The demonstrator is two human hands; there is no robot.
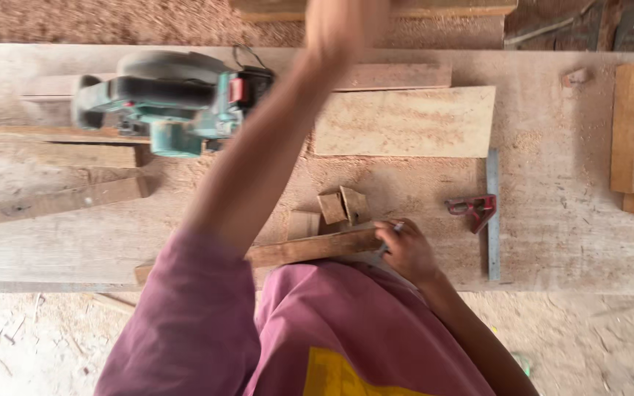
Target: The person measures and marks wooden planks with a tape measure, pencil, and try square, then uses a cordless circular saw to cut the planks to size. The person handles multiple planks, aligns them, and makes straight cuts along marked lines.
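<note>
My right hand (407,251) grips a thin pencil and rests it on the right end of a narrow wooden strip (310,248), which lies along the near edge of the sawdust-covered workbench (566,249). My left hand (346,22) is raised and blurred at the top of the view, beyond the far side of the bench; its fingers are not clear. Its arm crosses over the bench next to a green circular saw (177,103). Small wood offcuts (343,207) lie just beyond the strip.
A pale rectangular board (405,121) lies at the middle back. A square with a red head (477,211) and a metal blade (493,242) sits right of my right hand. Wood blocks (632,125) are stacked at the right, and planks (53,199) at the left.
</note>
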